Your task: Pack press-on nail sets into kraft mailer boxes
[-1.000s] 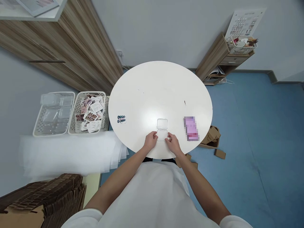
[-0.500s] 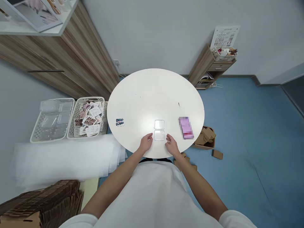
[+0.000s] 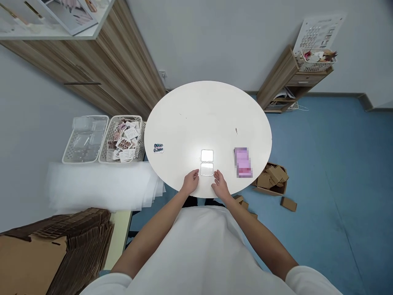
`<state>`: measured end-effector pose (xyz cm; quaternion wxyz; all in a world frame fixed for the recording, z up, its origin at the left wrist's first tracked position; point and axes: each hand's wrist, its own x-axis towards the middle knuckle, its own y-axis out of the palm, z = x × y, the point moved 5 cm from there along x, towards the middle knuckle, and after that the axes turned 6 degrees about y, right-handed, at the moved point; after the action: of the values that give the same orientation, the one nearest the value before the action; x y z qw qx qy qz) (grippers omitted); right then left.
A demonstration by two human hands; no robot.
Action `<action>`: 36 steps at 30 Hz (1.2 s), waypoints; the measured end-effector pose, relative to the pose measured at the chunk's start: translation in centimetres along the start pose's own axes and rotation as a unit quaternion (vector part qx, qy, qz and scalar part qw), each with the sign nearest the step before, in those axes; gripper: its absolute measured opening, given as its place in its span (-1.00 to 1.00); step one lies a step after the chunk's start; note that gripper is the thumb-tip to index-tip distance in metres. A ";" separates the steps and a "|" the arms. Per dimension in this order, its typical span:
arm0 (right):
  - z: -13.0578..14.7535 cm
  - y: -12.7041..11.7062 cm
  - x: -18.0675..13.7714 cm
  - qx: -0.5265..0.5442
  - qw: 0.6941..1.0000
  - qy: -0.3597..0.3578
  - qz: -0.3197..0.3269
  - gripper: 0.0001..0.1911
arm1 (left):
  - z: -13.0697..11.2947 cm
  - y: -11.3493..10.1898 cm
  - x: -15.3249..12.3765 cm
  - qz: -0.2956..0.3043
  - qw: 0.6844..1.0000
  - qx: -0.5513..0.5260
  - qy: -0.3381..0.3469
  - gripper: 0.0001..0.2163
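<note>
I see a clear case (image 3: 206, 162) lying opened flat on the round white tabletop (image 3: 196, 114), near its 6 o'clock edge, the two halves lined up one behind the other toward 12 o'clock. My left hand (image 3: 190, 182) rests on the tabletop at about 8 o'clock from the case, fingers loosely curled and empty, fingertips just beside the near half's left corner; I cannot tell whether they touch it. My right hand (image 3: 220, 185) sits at about 4 o'clock from the case, fingers relaxed and open, holding nothing, its fingertips just beside the near half's right corner. The two hands are apart, with the near half of the case between them. At 3 o'clock from the case, well apart from it, lies a pink blurred item (image 3: 243, 162) flat on the tabletop. At 9 o'clock, near the tabletop's left edge, lies a small card (image 3: 158, 148) of dark dots. Beyond that edge, two white baskets stand side by side: the nearer one (image 3: 125, 139) is filled with printed cards, the farther one (image 3: 84, 139) with clear plastic pieces. In front of them lies a stack of white translucent sheets (image 3: 101, 188), and at 7 o'clock a pile of flattened cardboard (image 3: 52, 250). On the blue floor at 4 o'clock sit small cardboard boxes (image 3: 274, 180).
</note>
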<state>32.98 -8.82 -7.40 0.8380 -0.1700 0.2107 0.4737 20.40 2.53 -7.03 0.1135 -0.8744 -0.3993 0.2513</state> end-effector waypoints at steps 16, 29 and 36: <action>7.5 8.2 2.2 -0.210 0.962 -0.174 -0.027 -0.44 | 3.3 -15.6 2.0 -0.082 0.982 0.147 0.083 -0.67; 11.6 22.1 14.0 -0.391 0.908 -0.144 0.050 -0.38 | 4.5 -25.0 11.8 0.093 0.928 0.357 0.053 -0.27; 11.9 23.3 15.2 -0.468 0.877 -0.103 0.026 -0.34 | 4.9 -24.5 12.6 0.125 0.939 0.312 0.078 -0.36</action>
<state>22.09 19.43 -6.98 0.6647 -0.4873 -0.1191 0.5537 9.07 28.05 -5.84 0.3788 -0.8550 -0.1778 0.3063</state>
